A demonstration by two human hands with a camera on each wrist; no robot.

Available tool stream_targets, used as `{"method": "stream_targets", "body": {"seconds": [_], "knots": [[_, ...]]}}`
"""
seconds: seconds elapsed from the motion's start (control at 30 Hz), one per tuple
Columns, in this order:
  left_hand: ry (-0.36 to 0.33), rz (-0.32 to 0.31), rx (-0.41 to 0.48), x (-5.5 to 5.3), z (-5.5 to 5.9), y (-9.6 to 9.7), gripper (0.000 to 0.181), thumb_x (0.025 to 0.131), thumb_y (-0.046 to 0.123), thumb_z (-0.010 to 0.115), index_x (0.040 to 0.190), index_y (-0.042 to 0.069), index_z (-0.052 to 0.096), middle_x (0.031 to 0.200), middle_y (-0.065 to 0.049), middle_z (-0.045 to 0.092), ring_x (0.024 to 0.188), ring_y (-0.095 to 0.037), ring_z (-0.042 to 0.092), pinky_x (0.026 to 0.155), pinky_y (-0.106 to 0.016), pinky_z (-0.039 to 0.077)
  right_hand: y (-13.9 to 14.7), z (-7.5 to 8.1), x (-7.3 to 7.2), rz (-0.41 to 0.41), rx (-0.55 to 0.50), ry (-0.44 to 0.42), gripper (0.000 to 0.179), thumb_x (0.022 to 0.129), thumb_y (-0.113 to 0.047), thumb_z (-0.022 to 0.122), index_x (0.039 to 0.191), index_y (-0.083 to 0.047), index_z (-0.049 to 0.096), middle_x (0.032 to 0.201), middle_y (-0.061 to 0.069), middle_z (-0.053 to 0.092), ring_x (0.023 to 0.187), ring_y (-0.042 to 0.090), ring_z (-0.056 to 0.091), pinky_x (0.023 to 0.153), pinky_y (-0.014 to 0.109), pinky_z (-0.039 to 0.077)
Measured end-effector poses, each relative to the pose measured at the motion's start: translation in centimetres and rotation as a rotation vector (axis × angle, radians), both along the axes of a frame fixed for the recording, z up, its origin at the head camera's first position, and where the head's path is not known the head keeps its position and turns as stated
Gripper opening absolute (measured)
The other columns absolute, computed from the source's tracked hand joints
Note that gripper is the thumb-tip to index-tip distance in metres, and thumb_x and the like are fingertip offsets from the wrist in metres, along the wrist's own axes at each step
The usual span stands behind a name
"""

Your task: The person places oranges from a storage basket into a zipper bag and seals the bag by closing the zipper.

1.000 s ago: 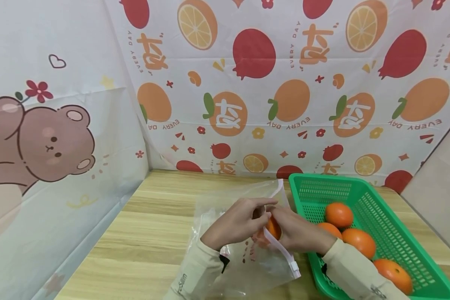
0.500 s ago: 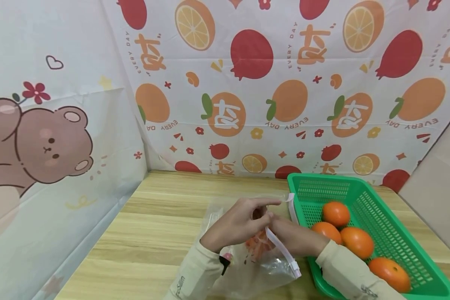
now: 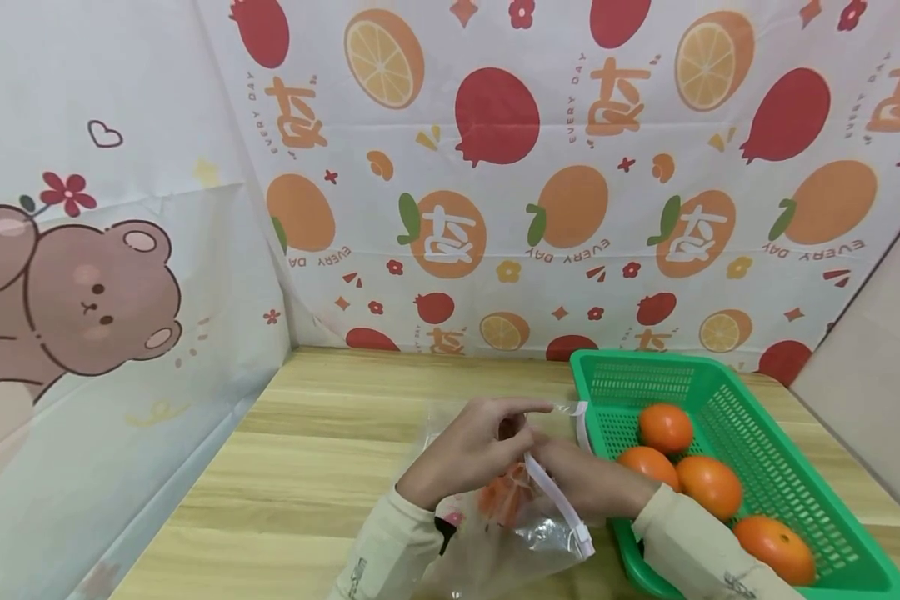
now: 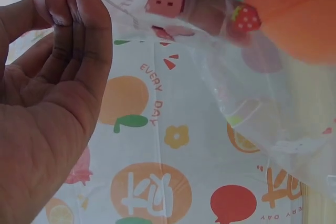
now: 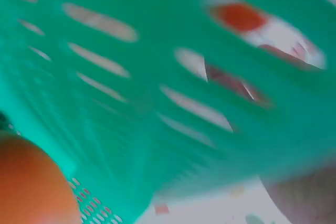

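Observation:
A clear slider zip bag (image 3: 487, 554) lies on the table, printed with strawberries and small pink figures. My left hand (image 3: 471, 450) pinches the edge of its mouth between thumb and fingers; the left wrist view shows this hand (image 4: 68, 66) with its fingertips on the plastic. My right hand (image 3: 588, 479) reaches into the bag's mouth, its fingers mostly hidden in the head view. An orange (image 3: 504, 497) shows through the plastic. Seen from the left wrist, blurred right-hand fingers (image 4: 210, 17) lie against the orange (image 4: 299, 19) inside the bag.
A green perforated basket (image 3: 757, 454) stands right of the bag, beneath my right forearm. It holds several oranges (image 3: 666, 427). The basket's wall (image 5: 142, 77) fills much of the right wrist view. A fruit-print cloth (image 3: 435, 125) hangs behind the wooden table (image 3: 270, 467).
The orange has gone from the bag's mouth deeper into the bag, to the left. My right hand followed it in. The left hand keeps its pinch on the bag's edge.

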State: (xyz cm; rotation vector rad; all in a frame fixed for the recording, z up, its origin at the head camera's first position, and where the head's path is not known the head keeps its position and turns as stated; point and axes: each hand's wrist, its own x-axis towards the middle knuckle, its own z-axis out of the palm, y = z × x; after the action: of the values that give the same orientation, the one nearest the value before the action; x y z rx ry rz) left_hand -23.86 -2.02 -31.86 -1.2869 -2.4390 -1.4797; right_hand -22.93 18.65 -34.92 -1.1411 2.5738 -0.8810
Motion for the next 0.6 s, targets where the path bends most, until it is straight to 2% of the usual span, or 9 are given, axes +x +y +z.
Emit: {"method": "stream_targets", "body": {"seconds": [0.07, 0.13, 0.2, 0.27, 0.33, 0.47, 0.6], "knots": [[0.003, 0.03, -0.009, -0.1, 0.0, -0.2, 0.028, 0.098, 0.002, 0.058, 0.119, 0.009, 0.074, 0.072, 0.006, 0.062, 0.06, -0.003, 0.051, 0.055, -0.02, 0.045, 0.4, 1.1, 0.1, -0.024, -0.038, -0.014, 0.046, 0.096, -0.024, 0.071, 0.137, -0.009, 0.055, 0.124, 0.0, 0.063, 0.103, 0.012, 0.061, 0.085, 0.03, 0.055], [0.0, 0.065, -0.014, -0.2, 0.0, -0.4, 0.025, 0.098, 0.003, 0.057, 0.112, 0.01, 0.077, 0.075, 0.006, 0.065, 0.062, -0.004, 0.052, 0.056, -0.021, 0.046, 1.3, 2.3, 0.1, -0.053, -0.08, -0.005, 0.035, 0.097, -0.019, 0.069, 0.129, -0.007, 0.062, 0.118, 0.001, 0.067, 0.099, 0.013, 0.064, 0.082, 0.03, 0.056], [-0.019, 0.095, -0.009, -0.3, 0.0, -0.7, 0.023, 0.098, 0.003, 0.057, 0.106, 0.01, 0.077, 0.075, 0.007, 0.066, 0.062, -0.004, 0.054, 0.057, -0.022, 0.048, 2.4, 3.7, 0.1, -0.1, -0.118, 0.043, 0.026, 0.097, -0.019, 0.071, 0.119, -0.007, 0.069, 0.111, 0.001, 0.07, 0.094, 0.013, 0.066, 0.079, 0.031, 0.057], [-0.043, 0.119, 0.006, -0.5, 0.1, -1.0, 0.023, 0.098, 0.003, 0.056, 0.105, 0.009, 0.077, 0.07, 0.007, 0.063, 0.06, -0.006, 0.055, 0.055, -0.023, 0.047, 3.8, 4.8, 0.0, -0.184, -0.146, 0.1, 0.018, 0.097, -0.018, 0.071, 0.112, -0.01, 0.072, 0.106, -0.001, 0.071, 0.09, 0.012, 0.067, 0.078, 0.03, 0.057], [-0.052, 0.135, 0.022, -0.6, 0.1, -1.2, 0.023, 0.098, 0.002, 0.056, 0.104, 0.008, 0.077, 0.068, 0.007, 0.063, 0.06, -0.007, 0.056, 0.056, -0.023, 0.048, 5.1, 5.7, -0.3, -0.291, -0.167, 0.174, 0.017, 0.097, -0.018, 0.071, 0.112, -0.011, 0.073, 0.104, -0.002, 0.072, 0.088, 0.012, 0.066, 0.077, 0.03, 0.057], [-0.05, 0.133, 0.04, -0.7, 0.0, -1.3, 0.023, 0.098, 0.003, 0.056, 0.106, 0.005, 0.077, 0.069, 0.005, 0.064, 0.061, -0.009, 0.057, 0.057, -0.024, 0.049, 7.8, 6.2, -1.3, -0.477, -0.138, 0.347, 0.028, 0.096, -0.015, 0.072, 0.122, -0.007, 0.068, 0.113, 0.006, 0.07, 0.095, 0.022, 0.065, 0.079, 0.039, 0.058], [-0.051, 0.129, 0.044, -0.9, -0.2, -1.0, 0.023, 0.098, 0.003, 0.056, 0.108, 0.004, 0.077, 0.069, 0.005, 0.064, 0.061, -0.008, 0.058, 0.056, -0.024, 0.048, 10.3, 5.2, -2.8, -0.566, -0.016, 0.466, 0.047, 0.094, -0.016, 0.073, 0.136, -0.002, 0.058, 0.132, 0.02, 0.059, 0.114, 0.038, 0.058, 0.088, 0.058, 0.053]]}}
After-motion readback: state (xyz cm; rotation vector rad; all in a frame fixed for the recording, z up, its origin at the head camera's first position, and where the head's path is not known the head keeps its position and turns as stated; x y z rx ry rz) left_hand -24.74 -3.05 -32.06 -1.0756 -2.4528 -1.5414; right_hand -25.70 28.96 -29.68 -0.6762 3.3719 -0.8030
